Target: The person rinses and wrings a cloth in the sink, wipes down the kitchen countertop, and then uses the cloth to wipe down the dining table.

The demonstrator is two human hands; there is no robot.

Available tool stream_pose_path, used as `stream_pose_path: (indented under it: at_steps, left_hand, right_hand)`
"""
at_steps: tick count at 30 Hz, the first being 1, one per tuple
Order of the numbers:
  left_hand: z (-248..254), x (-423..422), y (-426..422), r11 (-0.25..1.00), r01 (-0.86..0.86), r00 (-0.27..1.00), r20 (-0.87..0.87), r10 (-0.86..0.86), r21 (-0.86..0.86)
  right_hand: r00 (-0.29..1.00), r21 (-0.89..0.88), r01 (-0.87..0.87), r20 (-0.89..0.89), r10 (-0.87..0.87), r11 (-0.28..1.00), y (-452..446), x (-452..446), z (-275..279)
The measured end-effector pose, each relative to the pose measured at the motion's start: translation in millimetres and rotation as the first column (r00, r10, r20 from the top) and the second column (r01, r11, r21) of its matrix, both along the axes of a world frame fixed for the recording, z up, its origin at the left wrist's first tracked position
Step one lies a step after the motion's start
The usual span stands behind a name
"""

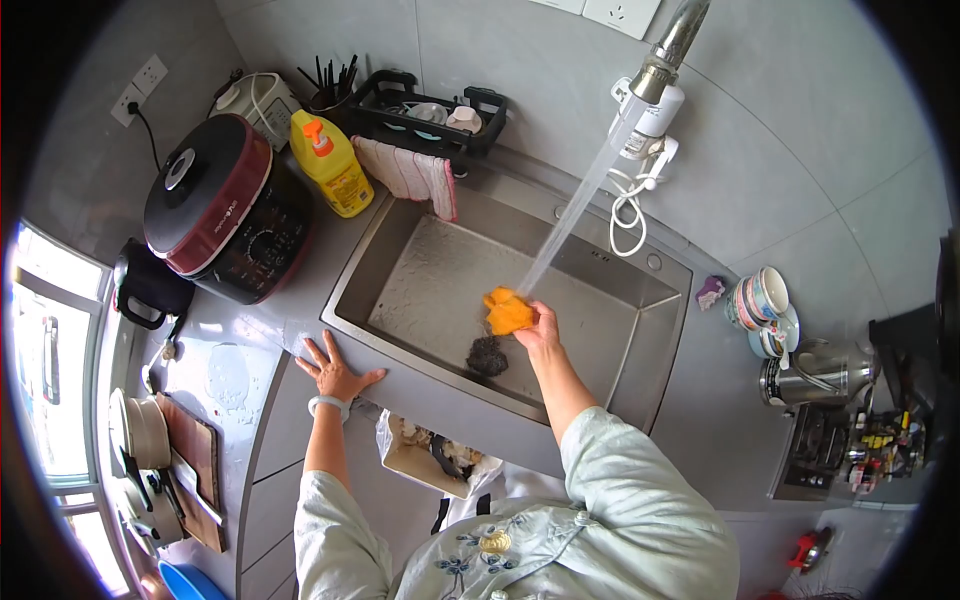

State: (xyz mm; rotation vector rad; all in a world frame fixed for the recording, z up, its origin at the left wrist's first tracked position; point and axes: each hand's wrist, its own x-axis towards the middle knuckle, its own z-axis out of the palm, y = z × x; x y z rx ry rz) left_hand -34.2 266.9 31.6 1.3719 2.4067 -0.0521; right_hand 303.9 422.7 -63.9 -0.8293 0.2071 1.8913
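Observation:
My right hand (541,328) grips an orange cloth (508,311) over the steel sink (420,262), where the running water from the faucet (655,72) comes down at it. Just below the cloth, a dark scouring pad (487,356) lies on the sink floor. My left hand (334,371) rests flat with fingers spread on the counter edge, left of the sink's front corner. Its palm is turned down and nothing is in it.
A yellow detergent bottle (332,165) and a red-black pressure cooker (225,208) stand left of the sink. A striped towel (410,172) hangs over the back rim. Stacked bowls (765,300) are at right. Below the front edge sits a waste bin (425,463).

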Motion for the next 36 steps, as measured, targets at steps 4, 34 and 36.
stream_pose_path:
  at_steps: [4, 34, 36]
  left_hand:
    - [-1.1, -0.5, 0.3, 1.0, -0.013, 1.0, 0.003, 0.013, -0.011]
    - [-23.2, 151.8, 84.9, 0.852, 0.185, 0.826, 0.392, -0.405, 0.49]
    - [-37.6, 209.1, 111.5, 0.66, 0.339, 0.674, 0.316, -0.667, 0.671]
  right_hand:
    - [0.926, 0.308, -0.188, 0.373, 0.063, 0.933, -0.1, 4.1, -3.9]
    - [0.975, 0.202, -0.133, 0.201, 0.092, 0.97, 8.8, 0.5, 30.6]
    - [0.962, 0.205, -0.204, 0.222, 0.158, 0.957, 4.3, 4.2, 41.5]
